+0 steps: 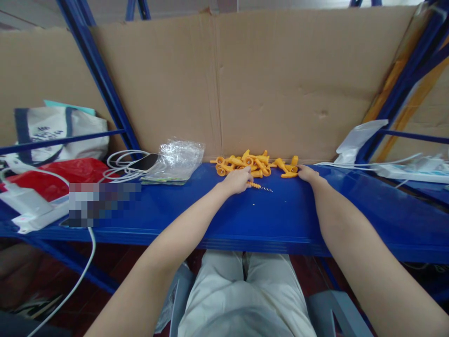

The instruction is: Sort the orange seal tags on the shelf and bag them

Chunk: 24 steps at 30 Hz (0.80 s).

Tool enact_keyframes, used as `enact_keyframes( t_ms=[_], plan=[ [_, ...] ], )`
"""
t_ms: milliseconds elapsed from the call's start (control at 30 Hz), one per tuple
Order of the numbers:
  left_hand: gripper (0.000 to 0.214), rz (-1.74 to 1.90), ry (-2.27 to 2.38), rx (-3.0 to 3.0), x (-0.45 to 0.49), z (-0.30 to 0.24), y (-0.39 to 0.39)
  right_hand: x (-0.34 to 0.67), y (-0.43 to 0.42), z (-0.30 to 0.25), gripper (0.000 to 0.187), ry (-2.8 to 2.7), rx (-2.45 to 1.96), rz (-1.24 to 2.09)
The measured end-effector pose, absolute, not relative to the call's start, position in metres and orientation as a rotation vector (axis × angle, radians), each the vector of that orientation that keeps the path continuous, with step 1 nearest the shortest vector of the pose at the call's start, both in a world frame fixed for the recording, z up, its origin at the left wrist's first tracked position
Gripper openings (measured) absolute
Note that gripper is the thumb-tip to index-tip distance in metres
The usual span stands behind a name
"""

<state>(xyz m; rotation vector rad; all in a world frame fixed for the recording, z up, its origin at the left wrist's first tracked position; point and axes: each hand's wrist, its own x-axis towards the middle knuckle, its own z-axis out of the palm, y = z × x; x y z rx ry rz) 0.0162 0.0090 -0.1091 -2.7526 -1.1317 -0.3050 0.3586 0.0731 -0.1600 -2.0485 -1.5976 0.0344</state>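
Observation:
My left hand (239, 181) is closed round the yellow end of a corkscrew (257, 186), whose metal spiral sticks out to the right, low over the blue shelf top (224, 220). Its index finger reaches toward a heap of yellow plastic corkscrew parts (242, 163), some of them bell-shaped with a round opening. To the right of the heap lies a smaller group of yellow parts (288, 167). My right hand (307, 172) rests at that group's right edge, fingers stretched out and touching the parts; its fingertips are partly hidden.
A cardboard sheet (263, 84) stands behind the shelf. Leftward lie a clear plastic bag (178, 161), a dark phone (145, 162), white cables (121, 164), a red bag (77, 171) and a power strip (42, 215). Blue posts (101, 79) frame both sides; another power strip (414, 173) is at right.

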Motion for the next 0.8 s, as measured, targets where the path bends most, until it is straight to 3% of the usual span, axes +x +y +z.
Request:
enact_keyframes(
  t_ms=[267, 433, 633, 800],
  plan=[
    [0.024, -0.241, -1.115, -2.912, 0.015, -0.1, 0.006, 0.359, 0.083, -0.156, 0.037, -1.619, -2.022, 0.114],
    [0.033, -0.463, -1.129, -2.933, 0.001, -0.084, 0.011, 0.358, 0.079, -0.152, 0.04, -1.553, -2.017, 0.162],
    [0.04, -0.822, -1.507, -2.588, -0.038, -0.071, 0.038, 0.35, 0.063, -0.144, 0.049, -1.535, -2.011, 0.119],
    [0.046, -0.93, -1.933, -2.278, -0.072, -0.099, 0.064, 0.345, 0.056, -0.141, 0.045, -1.542, -2.064, 0.078]
  ],
)
